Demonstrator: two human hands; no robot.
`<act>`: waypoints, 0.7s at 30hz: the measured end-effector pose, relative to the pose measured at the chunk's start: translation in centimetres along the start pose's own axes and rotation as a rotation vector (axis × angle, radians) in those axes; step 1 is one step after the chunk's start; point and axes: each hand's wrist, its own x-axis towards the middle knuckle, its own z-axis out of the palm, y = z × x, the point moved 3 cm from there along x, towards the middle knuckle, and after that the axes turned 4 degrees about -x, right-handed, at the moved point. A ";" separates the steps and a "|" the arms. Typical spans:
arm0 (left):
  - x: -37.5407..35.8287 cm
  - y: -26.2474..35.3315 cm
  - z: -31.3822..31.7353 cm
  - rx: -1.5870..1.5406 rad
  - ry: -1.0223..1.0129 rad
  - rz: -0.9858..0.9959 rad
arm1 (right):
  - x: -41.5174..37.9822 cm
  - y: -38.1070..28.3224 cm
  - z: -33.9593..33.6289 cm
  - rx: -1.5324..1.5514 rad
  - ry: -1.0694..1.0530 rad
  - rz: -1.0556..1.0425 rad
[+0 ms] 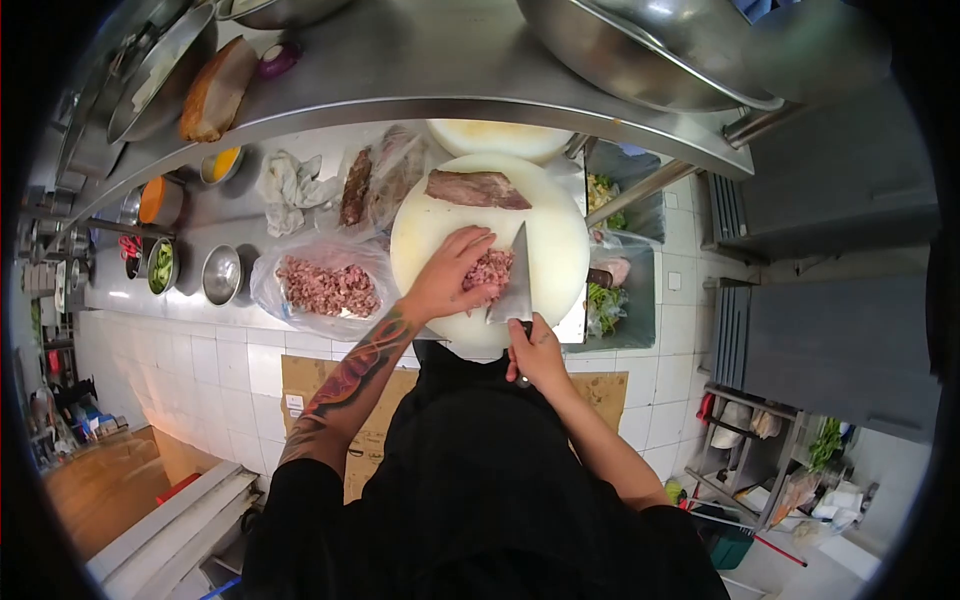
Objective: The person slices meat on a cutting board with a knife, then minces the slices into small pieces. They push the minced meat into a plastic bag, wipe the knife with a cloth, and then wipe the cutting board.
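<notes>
A round white cutting board [558, 225] lies in front of me on the steel counter. My right hand [538, 352] is closed around the dark handle of a kitchen knife [514, 290], whose broad blade points away from me. Against the blade's left side sits a small pile of diced meat [491, 274]. My left hand [452, 274] rests at the pile's left edge, with fingers and thumb apart and touching the meat. Farther back on the board is a long uncut piece of meat [478, 189].
Left of the board are an open plastic bag of diced meat [326, 287], a steel bowl [222, 275], a crumpled white cloth [289, 190] and bagged dark meat [356, 186]. A steel shelf [420, 75] overhangs the back. Bins with scraps [622, 297] stand at right.
</notes>
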 end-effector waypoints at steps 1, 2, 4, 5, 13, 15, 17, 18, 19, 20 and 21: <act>0.1 0.4 0.6 -0.019 0.026 -0.012 | 0.6 0.1 1.0 0.016 -0.012 -0.005; 0.0 0.7 1.4 -0.015 0.033 -0.015 | 0.9 0.1 2.1 0.011 -0.018 -0.008; -0.3 1.2 2.7 0.015 0.149 -0.066 | 1.5 -0.4 4.2 -0.004 -0.031 -0.031; -0.5 1.7 3.0 0.004 0.243 -0.113 | 1.3 -0.9 4.9 -0.022 -0.058 -0.074; -1.6 2.5 1.2 -0.252 0.635 -0.316 | 0.7 -4.5 6.4 -0.092 -0.200 -0.175; -3.1 1.5 -2.0 -0.204 0.780 -0.291 | -0.4 -8.5 9.0 -0.198 -0.270 -0.229; -6.0 0.9 -6.1 -0.136 0.982 -0.319 | 0.1 -11.0 12.7 -0.387 -0.378 -0.336; -8.1 0.7 -8.4 -0.104 1.062 -0.393 | 0.4 -11.7 14.7 -0.485 -0.444 -0.386; -10.2 -0.2 -9.9 -0.113 1.186 -0.401 | 1.2 -11.2 16.9 -0.639 -0.426 -0.536; -12.4 -1.6 -11.1 -0.121 1.309 -0.405 | 2.0 -10.6 18.9 -0.792 -0.402 -0.688; -14.0 -3.8 -11.7 -0.114 1.310 -0.400 | 2.0 -10.8 20.1 -0.855 -0.434 -0.629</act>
